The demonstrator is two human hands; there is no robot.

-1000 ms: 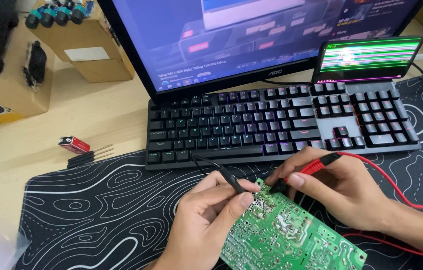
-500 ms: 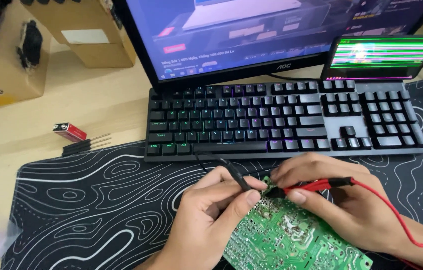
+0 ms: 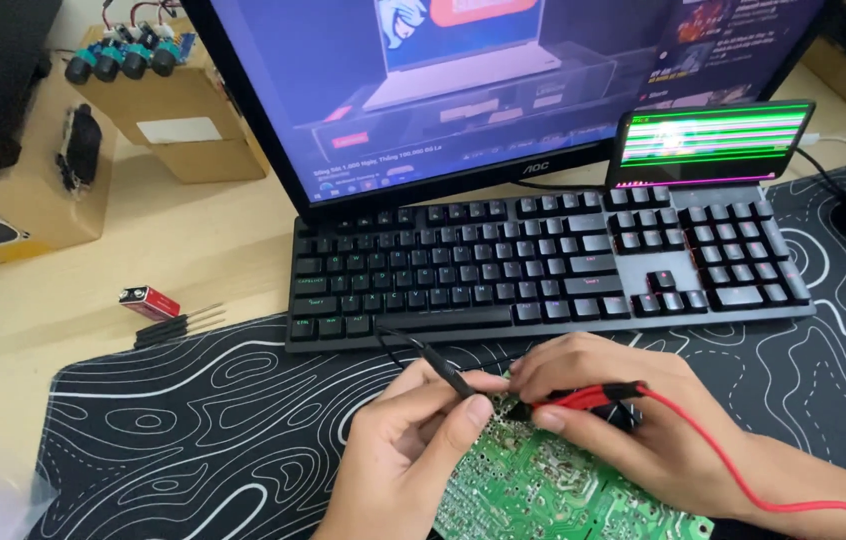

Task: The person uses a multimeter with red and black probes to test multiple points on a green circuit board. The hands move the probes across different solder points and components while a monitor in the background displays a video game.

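Note:
A green circuit board lies solder side up on the black patterned desk mat. My left hand pinches a thin black test probe, its tip down at the board's upper edge. My right hand holds a red test probe almost flat, tip pointing left onto the same edge. The two tips sit close together. A red lead trails off to the right over my wrist, and a black lead loops toward the keyboard.
A black keyboard lies just beyond the hands, with a monitor behind it and a small striped display at its right. A red battery and dark screwdrivers lie left. Cardboard boxes stand back left.
The view has shifted slightly. Both hands stay on the board; the red probe has tilted flatter and the two tips have come closer together.

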